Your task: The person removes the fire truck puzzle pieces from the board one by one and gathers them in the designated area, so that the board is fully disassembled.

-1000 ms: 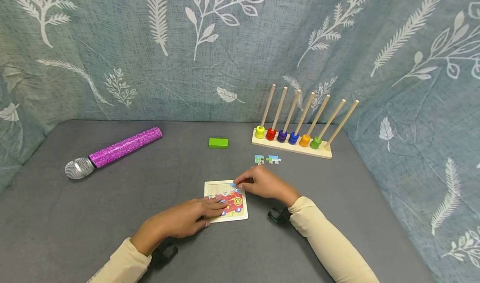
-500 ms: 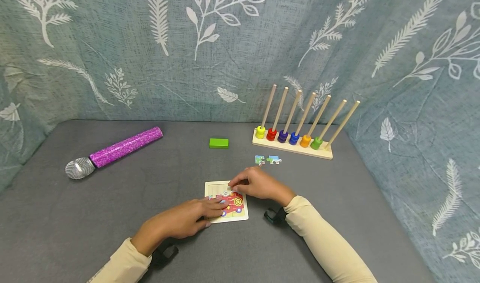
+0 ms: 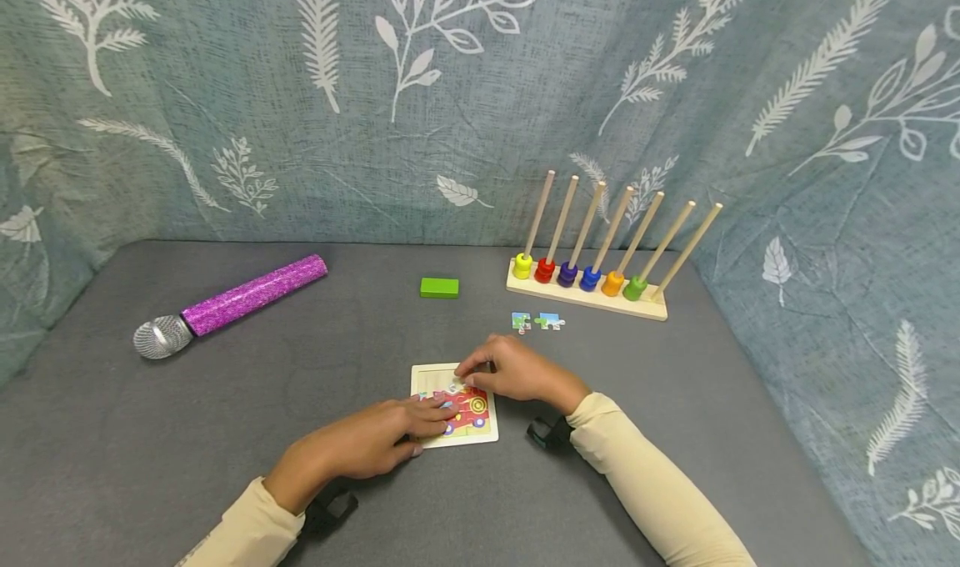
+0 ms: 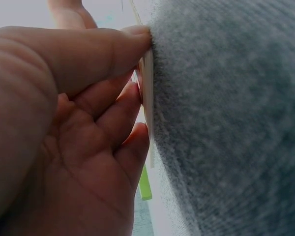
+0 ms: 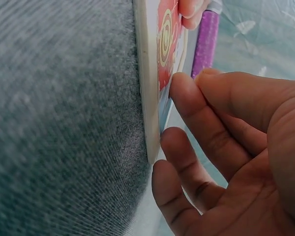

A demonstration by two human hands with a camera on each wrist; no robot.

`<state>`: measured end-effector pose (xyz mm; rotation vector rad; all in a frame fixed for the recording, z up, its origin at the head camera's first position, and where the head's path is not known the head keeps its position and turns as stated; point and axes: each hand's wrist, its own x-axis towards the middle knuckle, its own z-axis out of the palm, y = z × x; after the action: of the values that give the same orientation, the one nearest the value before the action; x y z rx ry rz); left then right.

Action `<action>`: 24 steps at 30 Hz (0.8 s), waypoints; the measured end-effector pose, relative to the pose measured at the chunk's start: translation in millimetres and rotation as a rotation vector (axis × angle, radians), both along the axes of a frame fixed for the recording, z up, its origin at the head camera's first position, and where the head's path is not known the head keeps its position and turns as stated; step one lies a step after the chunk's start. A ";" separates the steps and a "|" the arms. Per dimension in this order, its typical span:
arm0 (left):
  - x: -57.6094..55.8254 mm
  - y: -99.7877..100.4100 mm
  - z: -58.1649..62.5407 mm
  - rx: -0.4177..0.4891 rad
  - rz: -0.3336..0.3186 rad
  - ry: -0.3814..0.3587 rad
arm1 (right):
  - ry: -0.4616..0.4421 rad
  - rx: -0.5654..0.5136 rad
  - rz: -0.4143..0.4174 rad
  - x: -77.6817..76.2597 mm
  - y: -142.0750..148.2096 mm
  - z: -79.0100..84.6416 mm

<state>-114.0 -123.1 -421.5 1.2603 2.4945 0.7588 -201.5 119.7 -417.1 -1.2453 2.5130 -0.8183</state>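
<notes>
A small wooden tray puzzle (image 3: 491,421) with a red vehicle picture lies on the table, its pale top area partly bare. My left hand (image 3: 378,435) rests with extended fingers across its left side; the thumb touches the near edge, as the left wrist view (image 4: 88,128) also shows. Over the top right corner is my right hand (image 3: 521,368), fingertips down at the puzzle surface. In the right wrist view, a blue piece (image 5: 163,112) lies inside the frame beneath those fingers. Thumb and index tips are close together, nothing visible between them. Two loose jigsaw pieces (image 3: 551,322) lie beyond the right hand.
A green block (image 3: 439,288) sits behind the puzzle. At the back right stands a wooden peg rack (image 3: 592,296) with coloured rings on its pegs. A glittery purple microphone (image 3: 255,294) lies at the left. A patterned cloth (image 3: 337,158) hangs behind the table.
My right hand has shifted slightly left over the puzzle's top right, covering the blue piece seen at its fingertips before. Over the last half second it stays nearly still. The left hand keeps its place.
</notes>
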 end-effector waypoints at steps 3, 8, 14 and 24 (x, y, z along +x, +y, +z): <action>0.0 0.5 -0.1 0.004 -0.004 0.007 | 0.004 0.006 -0.005 0.8 0.2 0.6; -0.5 0.7 -0.9 0.006 -0.003 0.005 | 0.012 -0.022 0.009 -0.4 0.5 0.3; -0.6 -0.2 -2.4 0.003 0.003 -0.007 | 0.007 -0.106 0.004 -2.1 0.6 -1.4; 0.6 0.7 -0.2 0.003 0.007 -0.014 | 0.033 -0.029 -0.069 -0.1 0.7 0.1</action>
<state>-113.4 -122.4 -421.7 1.2432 2.4893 0.7702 -201.6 120.3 -417.0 -1.1966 2.5929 -0.8595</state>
